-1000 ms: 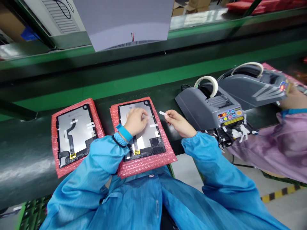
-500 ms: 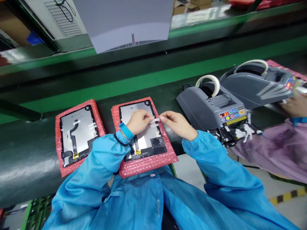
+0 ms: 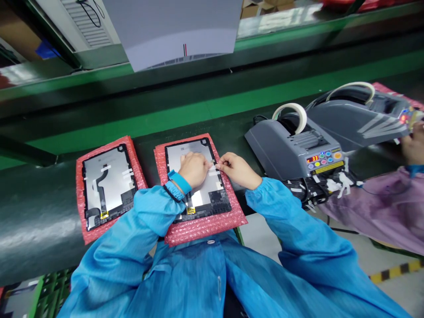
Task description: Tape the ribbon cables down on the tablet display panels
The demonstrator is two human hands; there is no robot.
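Note:
A tablet screen panel (image 3: 207, 198) lies back side up, with a silver back and black edges, on red bubble-wrap sheets (image 3: 205, 232) in front of me. My left hand (image 3: 194, 170) rests over the panel's middle, fingers curled and fingertips at the inner end of a short white tape strip (image 3: 213, 166). Pinched at the strip's outer end is my right hand (image 3: 236, 170), over the panel's right edge. Another white strip sits on the panel just below. My left hand hides part of the panel and its black flex cable.
To the left, a second screen panel (image 3: 112, 190) lies on red bubble wrap. Two grey tape dispensers (image 3: 291, 148) with tape rolls stand at right, the nearer with white scraps at its front. A co-worker's hand (image 3: 414, 143) is at the farther one. A grey-white panel (image 3: 179, 31) overhangs the bench.
My right hand has moved slightly left, bringing its fingertips nearer my left hand's at the tape strip. The left hand has shifted a little right. At far right, the co-worker's hand has moved.

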